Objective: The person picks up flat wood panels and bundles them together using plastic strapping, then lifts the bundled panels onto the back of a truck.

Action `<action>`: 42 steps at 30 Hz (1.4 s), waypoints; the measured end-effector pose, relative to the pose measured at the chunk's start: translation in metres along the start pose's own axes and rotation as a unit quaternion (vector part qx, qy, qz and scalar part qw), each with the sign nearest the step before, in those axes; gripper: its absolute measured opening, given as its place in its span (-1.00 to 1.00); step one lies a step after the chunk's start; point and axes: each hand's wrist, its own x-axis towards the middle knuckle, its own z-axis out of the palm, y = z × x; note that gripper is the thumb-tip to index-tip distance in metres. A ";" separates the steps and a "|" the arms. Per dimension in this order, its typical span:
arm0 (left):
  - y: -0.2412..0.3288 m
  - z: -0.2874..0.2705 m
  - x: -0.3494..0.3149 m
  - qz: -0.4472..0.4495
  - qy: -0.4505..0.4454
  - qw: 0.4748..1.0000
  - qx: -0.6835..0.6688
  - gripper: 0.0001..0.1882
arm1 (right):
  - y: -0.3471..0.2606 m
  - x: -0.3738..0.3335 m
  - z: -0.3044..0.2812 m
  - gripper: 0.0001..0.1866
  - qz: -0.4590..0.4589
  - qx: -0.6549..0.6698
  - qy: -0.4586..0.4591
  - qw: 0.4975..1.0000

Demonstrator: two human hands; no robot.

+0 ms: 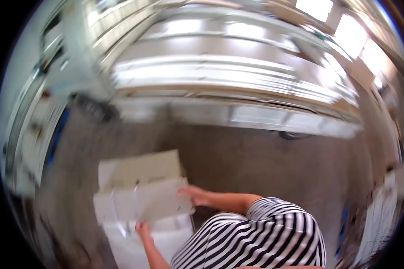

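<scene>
A pale, flat board or carton panel (161, 199) with white straps (136, 201) across it lies tilted in front of me, low and left of centre. My right hand (195, 196) grips its right edge, thumb on top. My left hand (143, 229) is closed at its near edge, beside the straps; whether it also holds a strap is blurred. Just beyond the panel shows a beige cardboard piece (139, 169), partly overlapped by it. Under the panel, nearest me, stands a white box-like stack (166, 240), partly hidden by my left forearm.
A long multi-level rack (238, 114) with shiny metal rails crosses the far side. White cabinet-like equipment (72, 45) stands at the far left, with a dark object (94, 107) at its foot. Pale stacked sheets (381, 215) are at the right. Concrete floor (256, 157) lies between.
</scene>
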 end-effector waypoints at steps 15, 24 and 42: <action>-0.021 0.025 -0.164 -0.291 0.076 0.830 -0.470 -0.33 | -0.140 -0.148 -0.033 -0.76 -0.002 -0.249 0.138 0.959; -0.216 0.007 -0.078 0.001 0.113 0.953 -0.280 -0.16 | -0.121 -0.168 -0.054 -0.49 -0.080 -0.292 0.159 0.940; 0.129 0.463 -0.234 -0.162 -0.361 0.853 -0.340 -0.46 | -0.234 -0.514 -0.341 -0.58 -0.504 -0.516 0.234 0.652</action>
